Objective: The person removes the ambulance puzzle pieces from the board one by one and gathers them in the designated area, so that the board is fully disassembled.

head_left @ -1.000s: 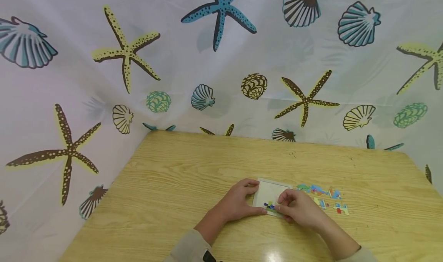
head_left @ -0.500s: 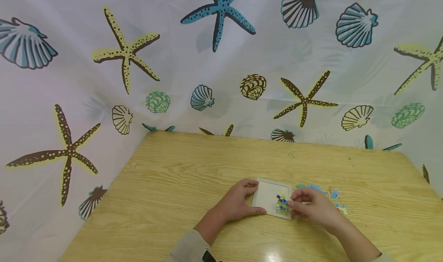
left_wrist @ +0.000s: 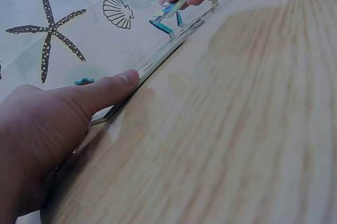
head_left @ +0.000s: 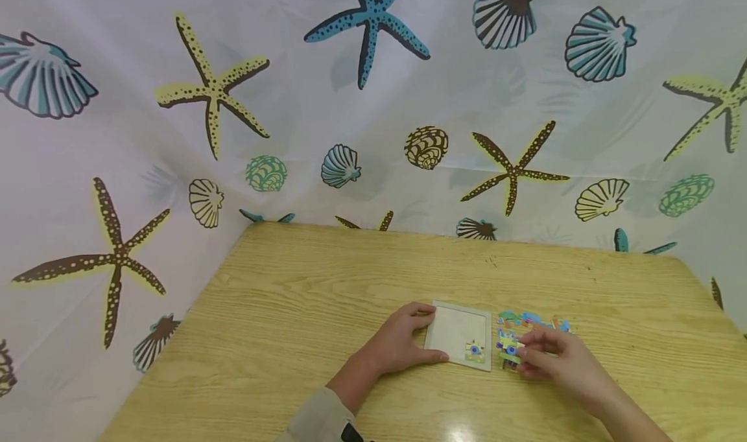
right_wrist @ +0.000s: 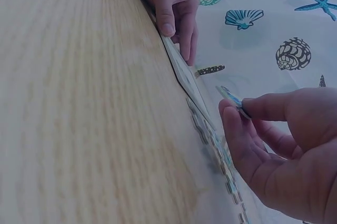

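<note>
A small square white puzzle tray point(head_left: 457, 327) lies flat on the wooden table. My left hand point(head_left: 399, 339) holds its left side, thumb at the near edge and fingers at the upper left corner. One coloured jigsaw piece point(head_left: 474, 350) sits in the tray's lower right corner. Just right of the tray, my right hand point(head_left: 563, 364) pinches another jigsaw piece point(right_wrist: 231, 98) between thumb and fingertips, raised above the table in the right wrist view. Beneath and behind that hand lie several loose jigsaw pieces point(head_left: 530, 317), partly hidden by it.
The wooden table point(head_left: 327, 280) extends around the tray on every side. White cloth point(head_left: 385, 189) printed with starfish and shells hangs along its back and sides.
My right hand has moved right, from over the tray to beside it, with a jigsaw piece between its fingers. One piece now lies alone in the tray corner. The left hand stays put.
</note>
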